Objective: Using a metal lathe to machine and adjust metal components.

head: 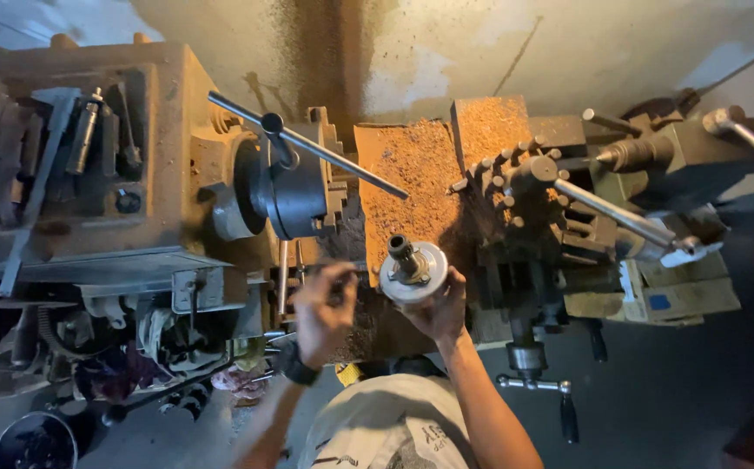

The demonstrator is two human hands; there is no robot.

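Hard to make out at the left hand [323, 306]: blurred, curled shut around something thin and dark, perhaps a small tool, not identifiable. Black band on that wrist. Forearm cut off by the lower edge. Face and body out of view apart from a pale shirt [386, 430] at the bottom.

Held up in the right hand [439, 311]: a round metal part [410, 271], fingers wrapped under and behind its rim, thumb side hidden by the disc. Flat, bright, silvery flange with a short dark stub rising from its middle, the stub's end hollow and ridged. A few small holes or marks on the flange face, too small to tell. Poised above the lathe bed [412, 174], between chuck and tool post, touching neither.

Chuck [294, 191] dark, jaws partly hidden behind a long steel bar [307, 143] lying across it through the chuck key. Bed and carriage buried under orange-brown swarf, surface beneath not visible. Tool post [516, 178] to the right ringed with bolt heads, a lever handle [620, 217] sticking out. Tailstock [681, 148] cut off at the right edge. Headstock [90, 156] top cluttered with dark tools, dim and indistinct. Below left, a tangle of rags and parts in shadow, and a round bucket [34, 441] cropped by the frame.
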